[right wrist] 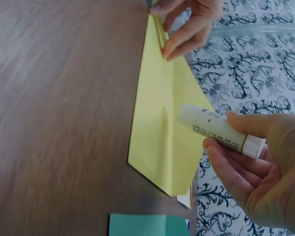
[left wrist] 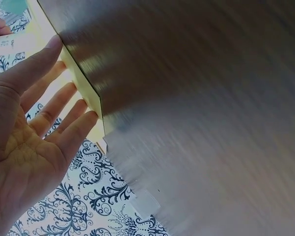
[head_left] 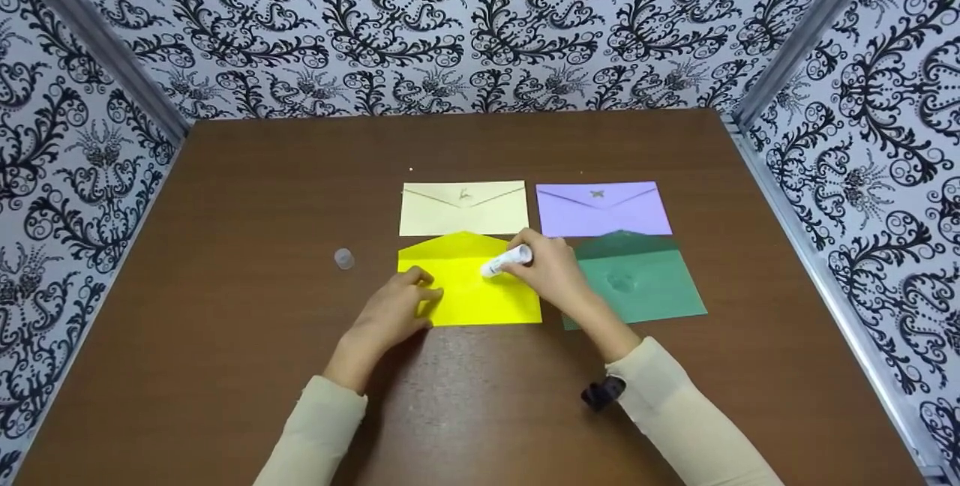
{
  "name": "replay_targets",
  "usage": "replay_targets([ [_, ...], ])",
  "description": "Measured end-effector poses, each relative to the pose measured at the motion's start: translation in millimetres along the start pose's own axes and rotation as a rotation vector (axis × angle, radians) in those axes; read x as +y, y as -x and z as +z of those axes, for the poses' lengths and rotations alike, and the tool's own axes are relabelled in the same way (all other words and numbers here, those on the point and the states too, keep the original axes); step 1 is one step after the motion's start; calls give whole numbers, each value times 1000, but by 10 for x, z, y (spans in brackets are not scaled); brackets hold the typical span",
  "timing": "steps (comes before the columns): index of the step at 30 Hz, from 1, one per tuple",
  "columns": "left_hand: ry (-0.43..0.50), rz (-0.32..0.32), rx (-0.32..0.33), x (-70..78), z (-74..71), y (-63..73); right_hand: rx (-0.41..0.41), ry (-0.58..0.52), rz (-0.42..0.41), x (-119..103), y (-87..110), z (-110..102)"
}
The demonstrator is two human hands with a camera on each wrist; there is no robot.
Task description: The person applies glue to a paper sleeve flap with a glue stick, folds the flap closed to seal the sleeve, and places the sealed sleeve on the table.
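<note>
On a brown table (head_left: 262,193), the right hand (head_left: 553,268) pinches a glue stick (head_left: 504,262) over an open yellow envelope (head_left: 476,302); the left hand (head_left: 391,307), spread, touches its left side. Light, even strokes seem best.

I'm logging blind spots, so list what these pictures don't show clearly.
Glue stick, print: too small, right wrist view.
Yellow envelope, lower left corner: behind left hand, head view.
Green envelope, left edge: partly behind right hand, head view; cut off at bottom edge, right wrist view.
</note>
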State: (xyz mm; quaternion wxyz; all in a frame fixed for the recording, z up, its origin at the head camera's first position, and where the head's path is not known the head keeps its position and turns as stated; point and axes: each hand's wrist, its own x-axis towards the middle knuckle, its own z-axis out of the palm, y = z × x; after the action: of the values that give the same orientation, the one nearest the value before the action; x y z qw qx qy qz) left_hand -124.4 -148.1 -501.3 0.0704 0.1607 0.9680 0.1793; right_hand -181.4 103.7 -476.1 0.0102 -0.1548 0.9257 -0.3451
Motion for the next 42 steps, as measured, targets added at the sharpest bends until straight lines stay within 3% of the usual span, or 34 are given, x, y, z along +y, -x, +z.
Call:
replay_targets([
  [12,-139,82,66,58,-16,27,49,-118,-19,101,107,-163],
  [25,-205,31,76,230,-116,-135,66,-168,15,197,157,-276],
  [33,-233,61,106,301,-75,-274,80,-176,13,217,182,-320],
  [42,-287,20,44,350,-8,-395,78,-195,24,226,209,-360],
])
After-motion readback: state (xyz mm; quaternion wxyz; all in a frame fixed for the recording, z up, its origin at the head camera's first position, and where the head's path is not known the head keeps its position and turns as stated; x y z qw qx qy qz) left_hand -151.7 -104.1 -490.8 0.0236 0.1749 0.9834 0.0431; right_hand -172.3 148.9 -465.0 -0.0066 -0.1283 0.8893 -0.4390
